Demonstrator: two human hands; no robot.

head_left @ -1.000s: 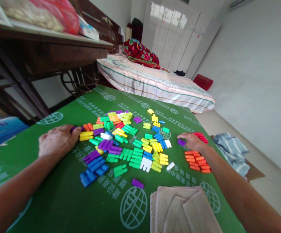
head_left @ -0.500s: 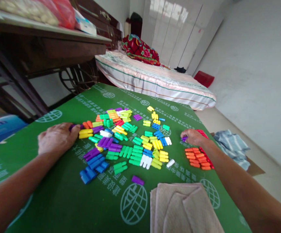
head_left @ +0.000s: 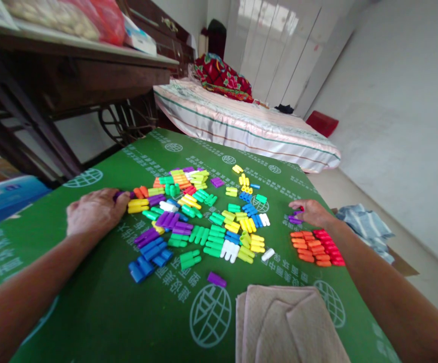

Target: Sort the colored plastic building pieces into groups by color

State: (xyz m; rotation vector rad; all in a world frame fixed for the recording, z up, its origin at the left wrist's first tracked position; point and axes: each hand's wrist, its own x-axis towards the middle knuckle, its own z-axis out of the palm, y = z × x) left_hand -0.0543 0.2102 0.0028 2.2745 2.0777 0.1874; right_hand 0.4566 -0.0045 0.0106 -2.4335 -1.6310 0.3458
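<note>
Small finger-shaped plastic caps (head_left: pixel 214 237) in many colours, many joined side by side, lie spread over the green table (head_left: pixel 128 322). My left hand (head_left: pixel 96 212) rests at the left edge of the spread. Its fingers and thumb close round a purple cap piece (head_left: pixel 123 195), partly hidden, beside a yellow piece (head_left: pixel 138 205). On the right, my right hand (head_left: pixel 311 213) is low over the table, its fingertips on purple caps (head_left: pixel 295 218). A bit of red shows by those fingers. Nearer me are rows of orange caps (head_left: pixel 310 248) and red caps (head_left: pixel 329 247), the red ones partly behind my forearm.
A folded beige cloth (head_left: pixel 287 322) lies at the table's near edge. One purple piece (head_left: pixel 217 279) and a white cap (head_left: pixel 267 254) sit apart from the others. Beyond the table stands a bed (head_left: pixel 249 126); a dark wooden desk (head_left: pixel 90 75) is at the left.
My right hand has shifted slightly right, and more of the purple caps and the red rows show. My left hand keeps its place by the purple piece. The view has moved slightly.
</note>
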